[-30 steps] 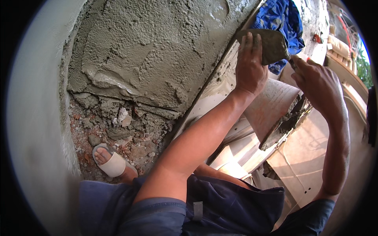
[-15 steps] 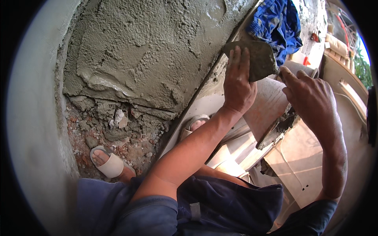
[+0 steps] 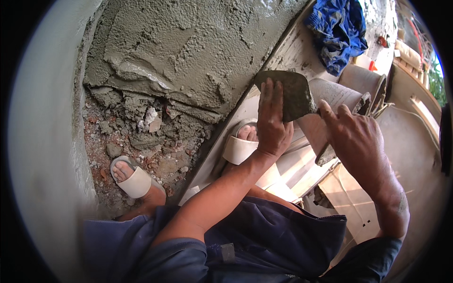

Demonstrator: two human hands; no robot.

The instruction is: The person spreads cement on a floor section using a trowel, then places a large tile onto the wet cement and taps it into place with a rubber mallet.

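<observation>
A mud-coated trowel [image 3: 295, 94] crosses the edge of the board beside the mortar. My left hand [image 3: 271, 125] lies on its blade with fingers stretched flat along it, while my right hand [image 3: 354, 139] is closed round the handle at the blade's right end. Rough wet grey mortar [image 3: 184, 47] covers the upper middle, with a ragged lower edge over broken rubble [image 3: 155, 146]. Beyond the trowel, a crumpled blue cloth [image 3: 337, 35] lies on the pale, mortar-smeared board [image 3: 297, 52].
A smooth grey wall [image 3: 47, 118] borders the left. My sandalled feet [image 3: 134, 184] are either side of the long board edge. Curved pale pieces [image 3: 316, 127] with crusted rims, loose cord [image 3: 391, 106], boards [image 3: 349, 203] and stacked bundles [image 3: 408, 52] fill the right.
Both hands and the trowel have moved down and leftward, nearer my body, away from the blue cloth. My other sandalled foot has come into view below them.
</observation>
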